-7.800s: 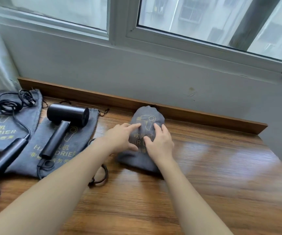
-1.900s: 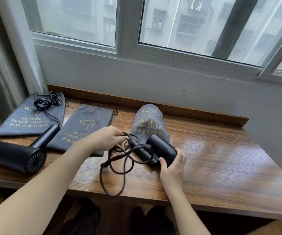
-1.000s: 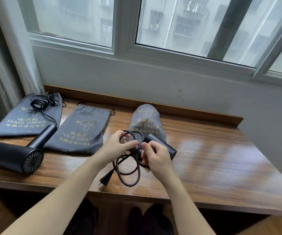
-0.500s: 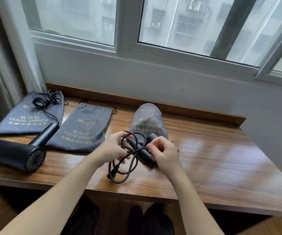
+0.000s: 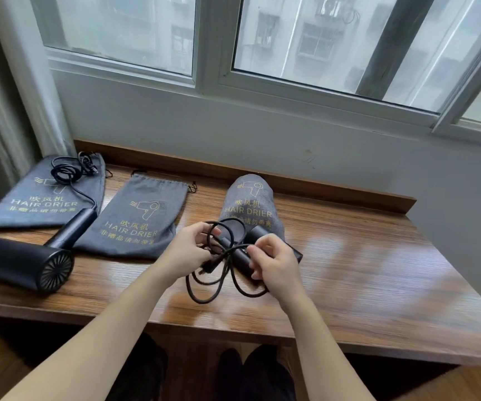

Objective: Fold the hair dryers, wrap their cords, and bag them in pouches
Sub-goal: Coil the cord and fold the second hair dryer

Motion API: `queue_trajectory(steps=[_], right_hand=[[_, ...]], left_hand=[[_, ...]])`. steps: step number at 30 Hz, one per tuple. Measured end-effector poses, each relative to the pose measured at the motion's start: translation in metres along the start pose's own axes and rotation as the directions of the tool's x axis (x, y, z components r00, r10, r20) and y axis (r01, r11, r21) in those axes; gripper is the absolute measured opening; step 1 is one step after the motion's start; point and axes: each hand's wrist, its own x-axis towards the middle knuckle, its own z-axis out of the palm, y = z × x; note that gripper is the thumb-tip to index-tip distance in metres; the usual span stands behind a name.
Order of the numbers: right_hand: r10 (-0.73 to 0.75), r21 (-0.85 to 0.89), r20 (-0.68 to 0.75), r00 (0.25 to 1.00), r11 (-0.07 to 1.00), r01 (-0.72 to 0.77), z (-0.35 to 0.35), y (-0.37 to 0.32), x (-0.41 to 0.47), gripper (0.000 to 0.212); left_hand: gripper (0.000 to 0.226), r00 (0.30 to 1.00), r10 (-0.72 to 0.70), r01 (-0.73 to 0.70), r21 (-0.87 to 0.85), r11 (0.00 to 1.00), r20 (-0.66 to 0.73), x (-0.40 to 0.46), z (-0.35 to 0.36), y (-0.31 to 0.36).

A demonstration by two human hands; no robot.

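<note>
A folded black hair dryer (image 5: 240,256) lies on the wooden table in front of a filled grey pouch (image 5: 249,205). My left hand (image 5: 188,250) grips loops of its black cord (image 5: 219,282), with the plug near my fingers. My right hand (image 5: 272,263) pinches the cord over the dryer's body. A second, unfolded black hair dryer (image 5: 28,263) lies at the left, its cord coiled on a flat grey pouch (image 5: 45,195). Another flat grey pouch (image 5: 141,218) lies between them.
The wooden table (image 5: 363,270) has a raised back ledge against the wall under a window. A curtain (image 5: 4,111) hangs at the left. The table's front edge is just below my hands, with dark shoes (image 5: 251,374) on the floor beneath.
The plug end has been drawn up into my left hand and the hanging loops have shortened. My right hand moved slightly right along the cord over the dryer.
</note>
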Motion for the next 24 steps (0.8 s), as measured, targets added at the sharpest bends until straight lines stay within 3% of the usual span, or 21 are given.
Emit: queue_trajectory(steps=[4,7,9,12,16,18,20,24], right_hand=[[0.153,0.376,-0.126,0.98,0.921,-0.096,-0.013,-0.001,0.001,0.02],[0.204,0.37,-0.16,0.966,0.919,-0.133,-0.018,0.004,0.002,0.024],[0.238,0.312,-0.138,0.961,0.932,-0.186,-0.018,0.008,0.0,0.028],[0.207,0.025,-0.093,0.974,0.978,-0.205,-0.013,0.015,-0.003,0.034],[0.082,-0.236,0.051,0.995,0.969,-0.068,0.003,0.01,-0.01,0.029],[0.072,-0.285,0.165,0.984,0.958,-0.022,0.012,0.003,-0.014,0.02],[0.109,-0.189,0.264,0.958,0.98,-0.059,0.021,-0.005,-0.017,0.019],[0.232,0.126,0.367,0.901,0.947,-0.295,0.026,-0.011,-0.017,0.054]], left_hand=[[0.042,0.997,-0.077,0.077,-0.089,0.993,-0.004,-0.004,-0.008,-0.001],[0.033,0.994,-0.063,0.049,-0.161,0.986,-0.084,-0.008,-0.01,0.004],[0.031,0.992,-0.031,0.01,-0.173,0.985,-0.124,-0.009,-0.01,0.01],[0.034,0.99,0.025,-0.04,-0.106,0.994,-0.138,-0.01,-0.009,0.023],[0.036,0.998,0.041,-0.039,0.043,0.998,-0.054,-0.012,-0.006,0.035],[0.035,0.995,0.064,-0.054,0.133,0.99,-0.071,-0.012,-0.004,0.035],[0.036,0.993,0.076,-0.059,0.185,0.981,-0.091,-0.012,-0.002,0.033],[0.033,0.989,0.119,-0.091,0.271,0.958,-0.086,-0.013,-0.004,0.033]])
